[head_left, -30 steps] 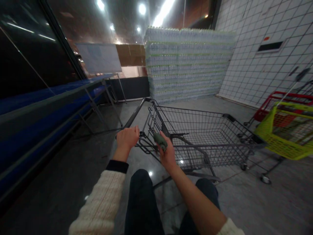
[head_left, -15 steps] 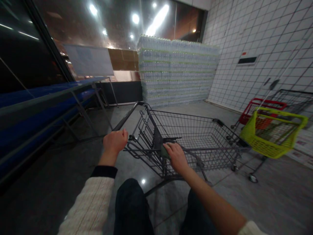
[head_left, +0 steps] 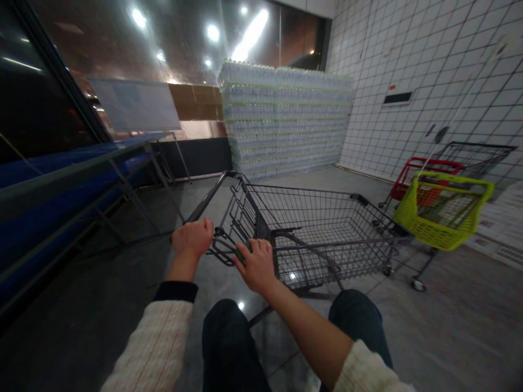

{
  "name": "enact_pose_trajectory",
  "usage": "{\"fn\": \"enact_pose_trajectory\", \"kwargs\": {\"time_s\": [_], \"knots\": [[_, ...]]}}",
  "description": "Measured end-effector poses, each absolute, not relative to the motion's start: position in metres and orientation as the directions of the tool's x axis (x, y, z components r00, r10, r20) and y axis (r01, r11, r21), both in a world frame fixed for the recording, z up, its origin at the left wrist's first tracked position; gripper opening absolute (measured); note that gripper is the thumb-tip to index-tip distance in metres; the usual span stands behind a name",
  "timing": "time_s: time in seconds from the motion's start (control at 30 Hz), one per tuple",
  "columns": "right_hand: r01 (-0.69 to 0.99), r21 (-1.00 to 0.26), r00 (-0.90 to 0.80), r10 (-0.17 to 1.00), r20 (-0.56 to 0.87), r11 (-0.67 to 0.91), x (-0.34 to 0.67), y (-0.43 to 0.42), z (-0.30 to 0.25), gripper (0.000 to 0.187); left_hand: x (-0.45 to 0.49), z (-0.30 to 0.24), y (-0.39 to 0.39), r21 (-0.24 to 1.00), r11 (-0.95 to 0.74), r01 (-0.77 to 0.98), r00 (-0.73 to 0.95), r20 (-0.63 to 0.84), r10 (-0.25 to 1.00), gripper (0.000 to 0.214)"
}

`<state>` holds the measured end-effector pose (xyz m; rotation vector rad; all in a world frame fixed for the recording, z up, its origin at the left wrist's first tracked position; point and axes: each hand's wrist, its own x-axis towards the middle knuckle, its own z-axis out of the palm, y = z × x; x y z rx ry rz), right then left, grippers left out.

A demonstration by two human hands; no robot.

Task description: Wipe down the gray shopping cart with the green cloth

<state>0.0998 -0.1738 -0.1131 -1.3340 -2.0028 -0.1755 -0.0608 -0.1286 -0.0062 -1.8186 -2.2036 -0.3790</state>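
A dark wire shopping cart (head_left: 322, 228) stands in front of me on the grey floor, its basket holding nothing that I can see. My left hand (head_left: 192, 243) is closed round the near end of the cart's handle bar (head_left: 206, 198). My right hand (head_left: 256, 265) is closed on a small grey-green cloth (head_left: 242, 256), pressing it against the wire frame of the cart's rear flap. Only an edge of the cloth shows between my fingers. My knees in dark trousers are below the hands.
A yellow-green plastic cart (head_left: 443, 209) and a red cart (head_left: 417, 177) stand at the right by the white tiled wall (head_left: 429, 81). A tall stack of bottled-water packs (head_left: 286, 120) fills the back. A blue counter with metal legs (head_left: 73, 179) runs along the left.
My right hand has moved left and towards me along the cart's rear frame with the cloth. The left hand has stayed on the handle. The view has shifted slightly.
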Motion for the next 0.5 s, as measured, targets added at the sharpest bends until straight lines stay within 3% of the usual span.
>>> {"fn": "enact_pose_trajectory", "kwargs": {"time_s": [0.13, 0.33, 0.43, 0.5], "knots": [[0.883, -0.182, -0.228, 0.735, 0.639, 0.433, 0.155, -0.168, -0.129, 0.036, -0.064, -0.008, -0.127, 0.042, 0.176, 0.984, -0.179, 0.372, 0.911, 0.066], [0.948, -0.24, 0.022, 0.711, 0.703, 0.207, 0.279, -0.175, -0.152, 0.039, -0.066, -0.014, -0.117, 0.057, 0.18, 0.982, -0.188, 0.388, 0.902, 0.066], [0.94, -0.303, 0.107, 0.71, 0.696, 0.155, 0.259, -0.172, -0.147, 0.035, -0.064, -0.014, -0.114, 0.051, 0.186, 0.981, -0.191, 0.394, 0.899, 0.068], [0.923, -0.315, 0.053, 0.737, 0.674, 0.221, 0.212, -0.169, -0.141, 0.035, -0.062, -0.014, -0.113, 0.041, 0.187, 0.982, -0.188, 0.391, 0.901, 0.068]]}}
